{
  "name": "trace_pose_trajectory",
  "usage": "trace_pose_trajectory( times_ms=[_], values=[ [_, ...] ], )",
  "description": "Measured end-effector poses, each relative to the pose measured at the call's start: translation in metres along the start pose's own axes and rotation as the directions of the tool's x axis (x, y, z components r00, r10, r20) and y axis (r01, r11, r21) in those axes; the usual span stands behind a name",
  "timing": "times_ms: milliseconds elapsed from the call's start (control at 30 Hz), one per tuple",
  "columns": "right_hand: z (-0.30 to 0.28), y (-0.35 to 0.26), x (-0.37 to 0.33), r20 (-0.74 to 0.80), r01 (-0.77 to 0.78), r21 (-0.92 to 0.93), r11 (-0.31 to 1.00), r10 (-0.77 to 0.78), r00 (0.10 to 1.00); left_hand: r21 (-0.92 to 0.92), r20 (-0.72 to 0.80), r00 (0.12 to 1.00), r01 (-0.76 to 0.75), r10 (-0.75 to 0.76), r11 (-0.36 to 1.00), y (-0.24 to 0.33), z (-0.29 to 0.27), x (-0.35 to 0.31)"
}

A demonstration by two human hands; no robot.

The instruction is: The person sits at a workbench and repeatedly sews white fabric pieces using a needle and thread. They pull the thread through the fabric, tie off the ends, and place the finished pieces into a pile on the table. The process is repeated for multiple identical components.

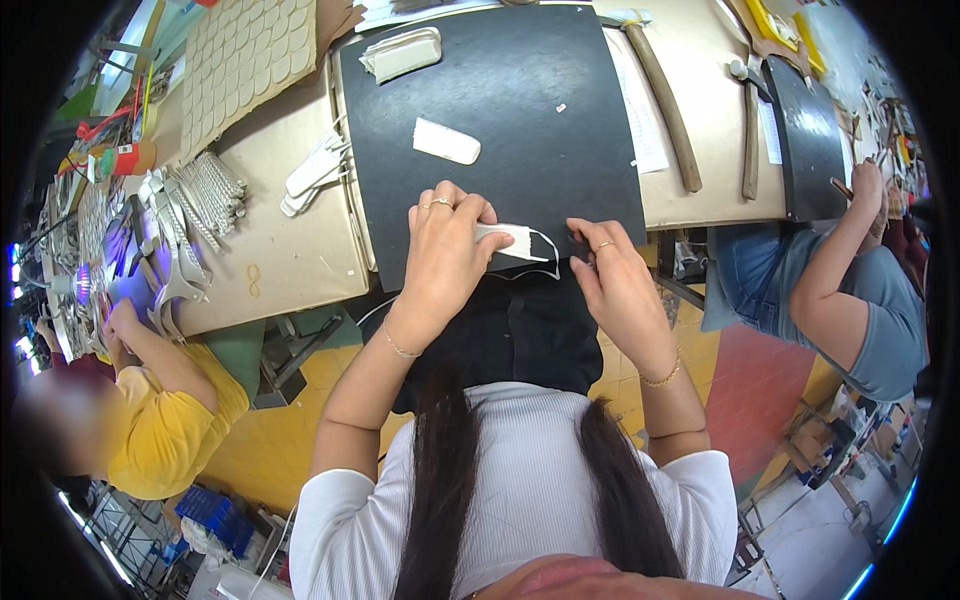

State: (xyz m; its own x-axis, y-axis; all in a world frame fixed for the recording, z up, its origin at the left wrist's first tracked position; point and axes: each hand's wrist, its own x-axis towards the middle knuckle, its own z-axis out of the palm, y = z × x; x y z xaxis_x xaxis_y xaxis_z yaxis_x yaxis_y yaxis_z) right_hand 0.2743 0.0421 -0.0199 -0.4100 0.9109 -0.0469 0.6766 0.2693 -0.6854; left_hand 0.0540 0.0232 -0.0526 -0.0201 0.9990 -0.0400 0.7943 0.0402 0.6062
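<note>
My left hand [443,247] is closed on a small white strap piece [520,243], thumb on top, at the near edge of a black work mat [540,130]. From the piece's right end a thin white cord [556,255] loops out toward my right hand. My right hand [615,278] is just right of the loop, its fingers curled in toward the thumb. Something small and dark shows by its fingertips, too unclear to name. Farther back on the mat lie a single white rounded strip [446,141] and a stack of similar white strips [401,54].
Left of the mat are more white strips [318,170], bundles of braided straps [212,190] and a sheet of rounded cut pieces [250,65]. Two hammers [665,105] [749,135] lie to the right. People sit at both sides, one in a yellow shirt [175,435].
</note>
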Motion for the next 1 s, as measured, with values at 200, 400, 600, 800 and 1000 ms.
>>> trace_pose_trajectory(
  times_ms=[200, 400, 600, 800, 1000],
  values=[
    [-0.006, -0.019, -0.004, 0.201, -0.138, 0.021, 0.99, 0.131, 0.971, -0.215, -0.046, 0.999, -0.004, -0.006, 0.977, 0.005, -0.01, -0.017],
    [0.002, -0.026, -0.001, 0.171, -0.132, 0.082, 0.988, 0.117, 0.978, -0.186, -0.081, 0.996, -0.048, 0.033, 0.981, 0.012, -0.024, -0.027],
    [0.005, -0.03, 0.005, 0.097, -0.134, 0.131, 0.982, 0.122, 0.988, -0.185, -0.082, 0.995, -0.063, 0.048, 0.981, 0.014, -0.027, -0.03],
    [0.011, -0.027, 0.009, -0.007, -0.033, 0.077, 0.996, 0.034, 0.999, -0.221, -0.057, 0.998, 0.005, -0.018, 0.975, 0.014, -0.028, -0.03],
    [0.008, -0.019, 0.018, -0.047, -0.145, 0.133, 0.98, 0.153, 0.987, -0.422, -0.01, 0.962, 0.243, -0.273, 0.873, -0.009, -0.041, -0.021]
  ],
)
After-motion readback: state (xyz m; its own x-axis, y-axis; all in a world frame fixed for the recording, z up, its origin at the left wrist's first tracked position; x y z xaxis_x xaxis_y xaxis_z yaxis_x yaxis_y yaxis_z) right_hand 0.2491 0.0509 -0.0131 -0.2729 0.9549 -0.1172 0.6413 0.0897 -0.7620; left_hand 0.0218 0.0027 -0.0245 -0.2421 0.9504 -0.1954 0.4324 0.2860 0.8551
